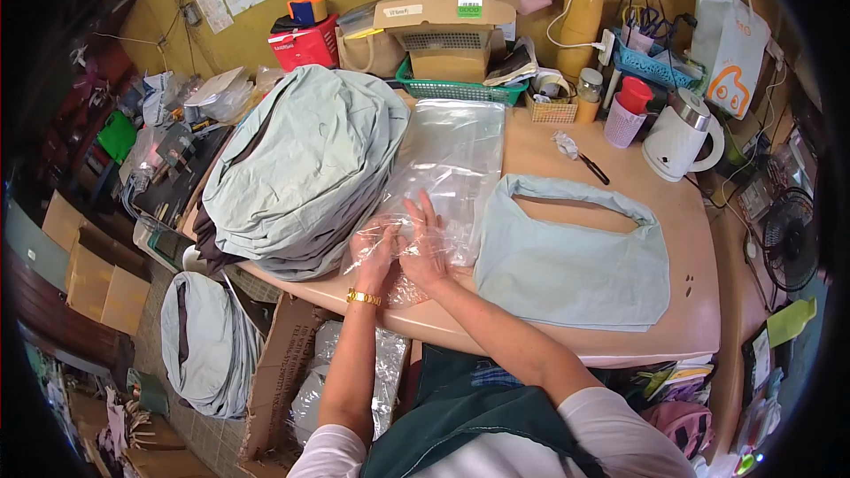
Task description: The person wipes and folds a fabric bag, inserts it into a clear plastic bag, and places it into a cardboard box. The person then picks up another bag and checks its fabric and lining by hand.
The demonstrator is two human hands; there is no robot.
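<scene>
A thin, crinkled clear plastic bag (405, 292) is between my two hands near the table's front edge. My left hand (375, 252), with a gold watch at the wrist, has its fingers curled on the film. Close beside it, my right hand (423, 252) pinches the same bag, some fingers pointing up. Just beyond them lies a flat stack of clear plastic bags (456, 146). To the right, a pale blue-grey cloth bag (571, 265) with a long opening rests flat. On the left rises a tall pile of similar cloth bags (305, 159).
Below the table at left stand a cardboard box (282, 363) with plastic-wrapped packs and another cloth pile (208, 345). A black cutter (594, 169), white kettle (680, 137) and pink cup (626, 119) sit at the right. Green baskets (452, 93) line the back.
</scene>
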